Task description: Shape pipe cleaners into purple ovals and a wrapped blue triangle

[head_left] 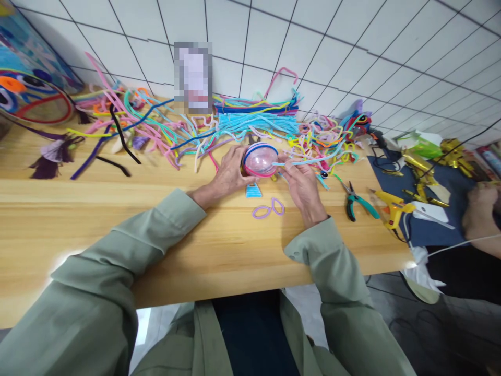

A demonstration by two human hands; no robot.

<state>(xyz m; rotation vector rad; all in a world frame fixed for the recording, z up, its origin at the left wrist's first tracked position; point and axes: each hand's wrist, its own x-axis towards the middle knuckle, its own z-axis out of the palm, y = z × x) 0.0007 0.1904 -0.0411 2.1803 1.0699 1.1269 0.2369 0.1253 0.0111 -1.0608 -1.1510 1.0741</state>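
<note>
My left hand (230, 169) is closed round the left side of a clear plastic ball (260, 159), which has a blue band near its top and a pink-red one lower down. In my right hand (300, 180) is a light blue pipe cleaner (287, 164), pinched between the fingers, its tip against the front of the ball. Just below the ball lies a small blue striped piece (253, 190). Two purple pipe-cleaner loops (261, 211) rest on the wood nearer to me.
Bundled blue pipe cleaners (254, 124) and loose coloured ones line the tiled wall. Teal-handled pliers (358, 202) and a yellow glue gun (393, 206) lie right. Another person's arm (483, 214) is at the right edge. A pixelated upright rectangle (193, 78) stands behind.
</note>
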